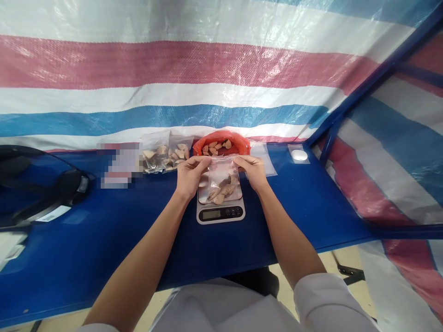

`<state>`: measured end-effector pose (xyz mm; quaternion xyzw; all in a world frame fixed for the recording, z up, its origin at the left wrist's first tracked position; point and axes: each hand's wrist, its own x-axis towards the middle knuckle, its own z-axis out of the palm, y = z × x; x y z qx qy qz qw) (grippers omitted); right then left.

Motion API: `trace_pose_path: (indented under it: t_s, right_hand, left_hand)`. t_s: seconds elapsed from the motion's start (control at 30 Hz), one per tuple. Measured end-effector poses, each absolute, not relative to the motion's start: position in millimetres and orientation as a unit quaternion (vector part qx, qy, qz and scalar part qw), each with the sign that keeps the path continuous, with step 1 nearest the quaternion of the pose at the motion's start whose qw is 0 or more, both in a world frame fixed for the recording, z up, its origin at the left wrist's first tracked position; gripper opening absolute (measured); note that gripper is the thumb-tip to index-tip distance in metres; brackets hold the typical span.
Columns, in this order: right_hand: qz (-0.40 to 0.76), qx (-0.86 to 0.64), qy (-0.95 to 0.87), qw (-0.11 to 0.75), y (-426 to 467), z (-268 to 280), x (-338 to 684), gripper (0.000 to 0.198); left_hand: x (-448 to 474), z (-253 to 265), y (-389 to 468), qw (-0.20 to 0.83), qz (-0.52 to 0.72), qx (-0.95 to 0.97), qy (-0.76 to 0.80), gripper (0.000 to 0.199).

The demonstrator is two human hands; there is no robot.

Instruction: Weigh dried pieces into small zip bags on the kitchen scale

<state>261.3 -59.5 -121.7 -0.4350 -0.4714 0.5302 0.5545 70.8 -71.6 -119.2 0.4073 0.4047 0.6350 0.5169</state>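
Observation:
A clear zip bag (223,177) with several tan, dried-looking pieces in its bottom hangs over a digital kitchen scale (200,216). My left hand (191,176) pinches the bag's top left corner, and my right hand (252,170) pinches the top right corner. Whether the bag's bottom rests on the scale's plate I cannot tell. The scale's display shows no readable figures. Just behind the bag, a red plastic bag (202,146) lies open with more tan pieces inside.
Two filled clear bags (154,157) lean at the back left, beside a blurred-out flat item (121,165). Flat clear bags (266,159) lie right of the red bag. A white oval object (299,155) sits farther right. Black straps (65,193) lie on the blue table (304,207). Striped sheeting (173,64) hangs behind.

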Motion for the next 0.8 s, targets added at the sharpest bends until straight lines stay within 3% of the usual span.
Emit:
trace_pose_path:
  t_s: [0.27,0.57,0.8]
  right_hand:
    - [0.531,-0.429,-0.492,0.541,-61.1,-120.7,258.7,0.037]
    - [0.500,-0.419,-0.495,0.574,-64.5,-122.2,256.0,0.025]
    - [0.492,-0.420,-0.498,0.577,-66.5,-121.9,252.4,0.032]
  left_hand:
    - [71.0,-120.4,-73.3,0.483,0.628,0.433,0.430,0.027]
    - [69.8,-117.4,-75.9,0.479,0.624,0.462,0.409,0.024]
    - [68.7,-118.1,-76.6,0.488,0.627,0.461,0.396,0.020]
